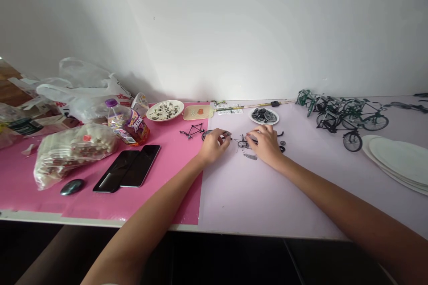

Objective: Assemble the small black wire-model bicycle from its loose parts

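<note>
My left hand (214, 146) is closed in a pinch, with a small dark-and-silver piece at its fingertips that is too small to name. Beside its knuckles lies a toy bicycle wheel (206, 135), partly covered by the hand. Thumb and fingers of my right hand (266, 144) are bent together over small grey and black bicycle parts (242, 144); what they pinch is hidden. A flat grey part (250, 156) rests below these on the lilac sheet. Left of both hands is a black miniature bicycle frame (191, 131). Small round pieces (282, 143) lie right of my right hand.
Behind my hands stands a plate of black wheels (265, 116). Assembled miniature bicycles (352, 118) and stacked white plates (401, 160) are at right. At left are a plate of pale pieces (165, 111), a drink bottle (129, 124), two phones (140, 165) and a filled plastic bag (73, 149).
</note>
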A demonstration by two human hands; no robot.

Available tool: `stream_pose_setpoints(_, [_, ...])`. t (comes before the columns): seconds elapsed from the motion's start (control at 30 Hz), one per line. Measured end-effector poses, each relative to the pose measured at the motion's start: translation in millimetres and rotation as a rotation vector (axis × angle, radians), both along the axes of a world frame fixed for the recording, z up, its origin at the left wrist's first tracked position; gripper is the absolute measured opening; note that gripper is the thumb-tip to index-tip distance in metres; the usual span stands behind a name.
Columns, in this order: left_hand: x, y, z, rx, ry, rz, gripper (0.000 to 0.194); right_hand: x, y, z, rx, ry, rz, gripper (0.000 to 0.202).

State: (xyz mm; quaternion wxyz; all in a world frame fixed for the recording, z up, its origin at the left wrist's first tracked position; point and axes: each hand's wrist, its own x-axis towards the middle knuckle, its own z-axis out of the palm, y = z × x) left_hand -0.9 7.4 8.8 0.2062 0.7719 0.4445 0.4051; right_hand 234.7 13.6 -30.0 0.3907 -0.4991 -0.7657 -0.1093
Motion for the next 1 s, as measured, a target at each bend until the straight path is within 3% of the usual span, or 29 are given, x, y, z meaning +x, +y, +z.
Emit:
stream_pose_setpoints(0.27, [6,-5,0.5,-0.242,-0.256,-0.152,0.027,-17,-16,19.2,-0.022,0.04,0.359,0.028])
stream_pose_setpoints(0.4, [10,-9,-5.0,-0.271,-0.333,-0.235,0.049,-20,-18,16.3,-0.046,0.065,0.427,0.025])
stream_pose_setpoints(0.63, [7,-9,-3.9,-0.255,-0.254,-0.284,0.049,-19,-19,18.9,-0.016,0.152,0.459,0.018])
stream_pose_setpoints(0.73, [-9,1,5.7,-0.146,-0.016,-0.193,0.036,-19,-20,21.1,0.001,0.194,0.444,0.015])
stream_pose_setpoints(0.8, [-27,11,15.0,-0.001,0.198,0.003,0.029,-18,-20,22.1,0.024,0.214,0.432,0.014])
stream_pose_setpoints(0.9, [-61,25,29.9,-0.006,0.442,0.217,0.038,-16,-18,22.5,0.051,0.227,0.413,0.013])
stream_pose_setpoints(1.0, [-95,33,39.5,-0.025,0.617,0.313,0.047,-15,-17,22.2,0.037,0.226,0.39,0.013])
